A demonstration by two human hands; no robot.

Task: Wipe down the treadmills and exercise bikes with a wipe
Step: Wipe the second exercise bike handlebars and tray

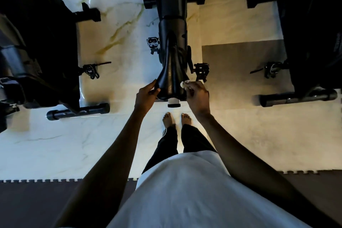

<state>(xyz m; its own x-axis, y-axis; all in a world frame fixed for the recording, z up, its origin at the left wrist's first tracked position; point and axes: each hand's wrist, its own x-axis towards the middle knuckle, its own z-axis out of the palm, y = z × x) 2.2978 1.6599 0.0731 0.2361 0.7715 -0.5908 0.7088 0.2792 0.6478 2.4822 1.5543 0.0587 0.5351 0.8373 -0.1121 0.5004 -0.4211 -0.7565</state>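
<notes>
Wiping the glossy black saddle [171, 77] of the middle black exercise bike [171, 5] seems the step. It would go best with the small crumpled white wipe [184, 83] drawn firmly round the rim, then over the top, the seat braced. The left hand [146, 94] clasps the saddle's rear left edge; the right hand [197, 94] pinches the wipe against the rear right edge, both arms stretched forward and down.

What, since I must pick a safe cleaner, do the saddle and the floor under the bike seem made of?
Saddle: probably smooth black vinyl or moulded plastic. It has a soft sheen and no visible weave.
Floor: polished marble or marble-look tile, pale with yellowish veins and glossy enough to mirror light. Real stone or printed tile cannot be told.
</notes>
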